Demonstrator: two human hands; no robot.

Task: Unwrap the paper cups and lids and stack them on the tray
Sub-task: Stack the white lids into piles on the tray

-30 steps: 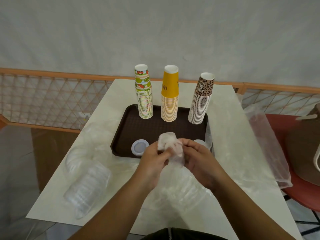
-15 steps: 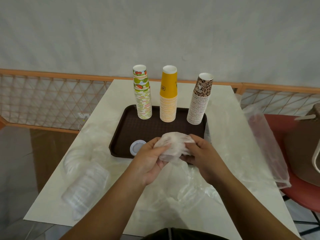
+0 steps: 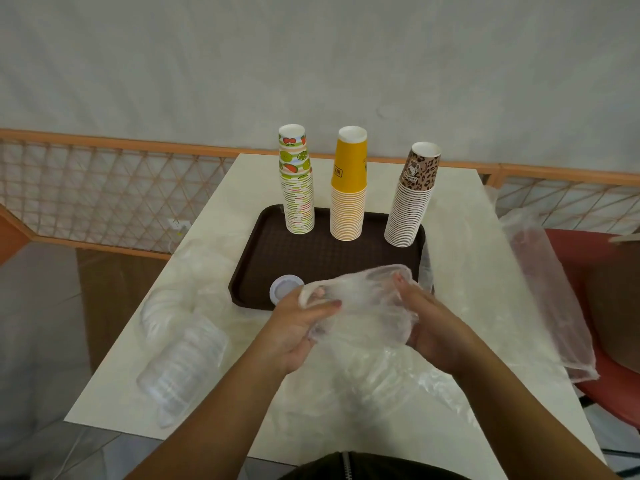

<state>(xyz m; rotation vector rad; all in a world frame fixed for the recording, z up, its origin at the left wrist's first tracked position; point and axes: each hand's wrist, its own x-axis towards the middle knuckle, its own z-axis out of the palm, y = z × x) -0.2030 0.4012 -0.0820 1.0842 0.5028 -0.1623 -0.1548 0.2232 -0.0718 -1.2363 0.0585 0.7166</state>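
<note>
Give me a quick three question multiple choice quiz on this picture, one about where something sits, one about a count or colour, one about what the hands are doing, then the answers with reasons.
1. Where is the white lid?
A. on the tray's near left part
B. on top of the yellow stack
C. on the red chair

2. How many cup stacks stand on the tray?
A. two
B. three
C. five

3. What are the hands doing?
A. both resting flat on the table
B. both gripping a clear plastic wrapper
C. lifting the tray

Answers: 1 A, it lies by the tray's near left corner. 2 B, the fruit-print stack, yellow stack and leopard-print stack. 3 B, the left hand and right hand hold the plastic wrapper.
</note>
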